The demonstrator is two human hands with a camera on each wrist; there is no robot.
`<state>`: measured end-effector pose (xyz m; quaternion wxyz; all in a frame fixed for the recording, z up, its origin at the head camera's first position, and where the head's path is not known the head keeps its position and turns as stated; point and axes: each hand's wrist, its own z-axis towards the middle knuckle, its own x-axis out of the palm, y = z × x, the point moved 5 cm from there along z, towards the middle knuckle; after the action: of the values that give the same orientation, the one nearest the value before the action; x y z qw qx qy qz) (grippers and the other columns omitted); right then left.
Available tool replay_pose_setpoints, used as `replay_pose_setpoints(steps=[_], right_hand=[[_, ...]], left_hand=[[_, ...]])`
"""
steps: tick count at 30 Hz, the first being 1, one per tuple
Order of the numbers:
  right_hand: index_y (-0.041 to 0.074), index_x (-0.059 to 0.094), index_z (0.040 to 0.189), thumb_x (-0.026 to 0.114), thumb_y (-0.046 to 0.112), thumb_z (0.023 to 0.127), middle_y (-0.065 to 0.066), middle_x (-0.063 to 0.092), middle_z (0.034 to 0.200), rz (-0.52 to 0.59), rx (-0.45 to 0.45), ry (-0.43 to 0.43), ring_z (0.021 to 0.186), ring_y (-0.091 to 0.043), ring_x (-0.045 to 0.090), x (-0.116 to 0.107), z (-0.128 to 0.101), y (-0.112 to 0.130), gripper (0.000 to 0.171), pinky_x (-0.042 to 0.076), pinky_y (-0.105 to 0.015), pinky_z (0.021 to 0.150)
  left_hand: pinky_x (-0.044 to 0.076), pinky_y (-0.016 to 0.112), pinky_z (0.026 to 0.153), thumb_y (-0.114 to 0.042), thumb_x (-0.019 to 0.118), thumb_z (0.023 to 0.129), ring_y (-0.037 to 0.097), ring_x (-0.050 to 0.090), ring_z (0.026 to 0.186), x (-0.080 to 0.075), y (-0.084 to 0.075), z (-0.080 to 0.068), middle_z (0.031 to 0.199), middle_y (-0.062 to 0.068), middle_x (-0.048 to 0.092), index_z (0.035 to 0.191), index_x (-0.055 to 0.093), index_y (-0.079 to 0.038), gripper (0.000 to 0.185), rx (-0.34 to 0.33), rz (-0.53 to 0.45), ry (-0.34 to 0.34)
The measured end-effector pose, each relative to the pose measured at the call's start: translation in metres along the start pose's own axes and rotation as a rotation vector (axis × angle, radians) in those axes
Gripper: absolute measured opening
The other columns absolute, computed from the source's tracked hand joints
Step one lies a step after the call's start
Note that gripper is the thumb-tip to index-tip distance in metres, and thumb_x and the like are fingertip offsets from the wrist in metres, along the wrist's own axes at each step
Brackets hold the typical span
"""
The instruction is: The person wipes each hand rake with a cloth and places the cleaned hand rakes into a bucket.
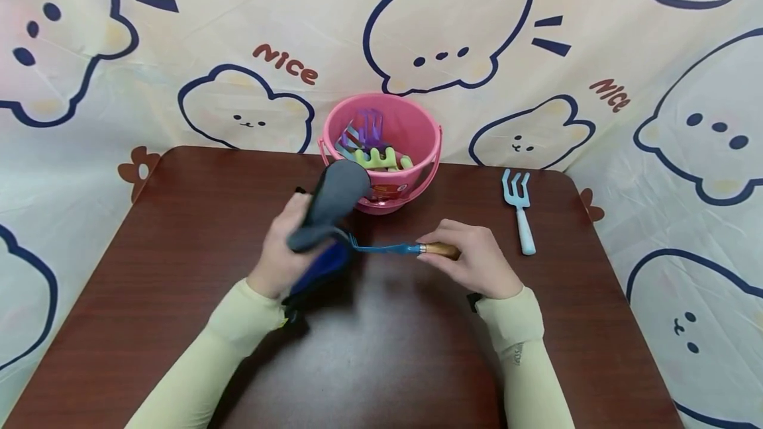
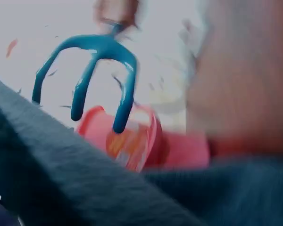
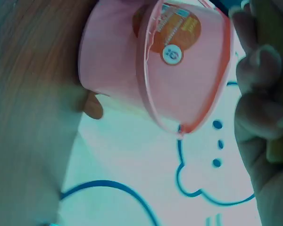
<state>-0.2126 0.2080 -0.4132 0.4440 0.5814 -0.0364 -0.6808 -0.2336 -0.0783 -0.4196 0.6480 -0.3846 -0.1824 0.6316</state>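
Note:
My left hand (image 1: 281,241) grips a floppy dark grey fabric thing (image 1: 338,194) with a blue part beneath; its kind is hard to make out. The fabric fills the lower part of the left wrist view, blurred. In my right hand (image 1: 467,253), thumb and fingers hold the wooden handle of a small blue garden fork (image 1: 387,249). It points left, its tines right at the grey fabric's edge in the head view. Three tines show in the left wrist view. The right wrist view catches curled fingers (image 3: 259,89) around the handle.
A pink bucket (image 1: 387,184) stands at the table's back edge, holding purple, green and light blue plastic tools. To the right lies a light blue toy fork (image 1: 520,210) on the brown table (image 1: 381,363). Behind hangs a printed cloth (image 1: 238,12).

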Motion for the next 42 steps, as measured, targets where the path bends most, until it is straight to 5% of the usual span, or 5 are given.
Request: replay_pose_setpoints(steps=[3,8,35,38,42], right_hand=[[0.016,0.081,0.106,0.088,0.022,0.084,0.009,0.069,0.088,-0.127,-0.090,-0.024,0.068,-0.002,0.058,0.010,0.004,0.017,0.023,0.051,-0.022,0.061],[0.014,0.081,0.105,0.087,0.026,0.086,0.006,0.067,0.083,-0.253,-0.204,0.006,0.062,-0.001,0.055,0.026,0.007,0.039,0.023,0.046,-0.016,0.056],[0.014,0.083,0.107,0.089,0.024,0.083,0.007,0.067,0.082,-0.225,-0.163,-0.040,0.061,0.000,0.054,-0.005,-0.001,0.028,0.026,0.047,-0.018,0.056],[0.015,0.083,0.106,0.089,0.023,0.082,0.007,0.067,0.082,-0.215,-0.142,-0.047,0.061,0.000,0.055,-0.009,-0.002,0.024,0.026,0.048,-0.019,0.056],[0.016,0.081,0.105,0.090,0.019,0.082,0.008,0.066,0.083,-0.208,-0.075,-0.118,0.063,-0.002,0.054,-0.020,-0.005,0.015,0.025,0.047,-0.022,0.056]], left_hand=[[0.053,0.041,0.089,-0.016,0.086,0.078,0.027,0.061,0.101,0.025,-0.015,-0.005,0.109,0.013,0.072,0.107,0.074,-0.002,0.035,0.281,0.487,0.174],[0.054,0.030,0.078,-0.023,0.089,0.082,0.017,0.061,0.086,0.058,-0.020,-0.018,0.098,-0.001,0.075,0.108,0.075,-0.014,0.031,0.475,0.778,0.419],[0.057,0.029,0.073,-0.016,0.090,0.075,0.019,0.058,0.081,0.035,-0.001,-0.013,0.094,0.004,0.072,0.098,0.075,-0.014,0.028,0.625,0.693,0.356],[0.055,0.031,0.069,-0.016,0.076,0.090,0.021,0.056,0.080,0.025,0.002,-0.008,0.094,0.006,0.069,0.095,0.073,-0.011,0.008,0.591,0.676,0.284],[0.050,0.036,0.066,-0.016,0.058,0.099,0.026,0.055,0.077,0.005,0.010,-0.001,0.090,0.011,0.064,0.090,0.070,-0.002,0.020,0.450,0.574,0.043]])
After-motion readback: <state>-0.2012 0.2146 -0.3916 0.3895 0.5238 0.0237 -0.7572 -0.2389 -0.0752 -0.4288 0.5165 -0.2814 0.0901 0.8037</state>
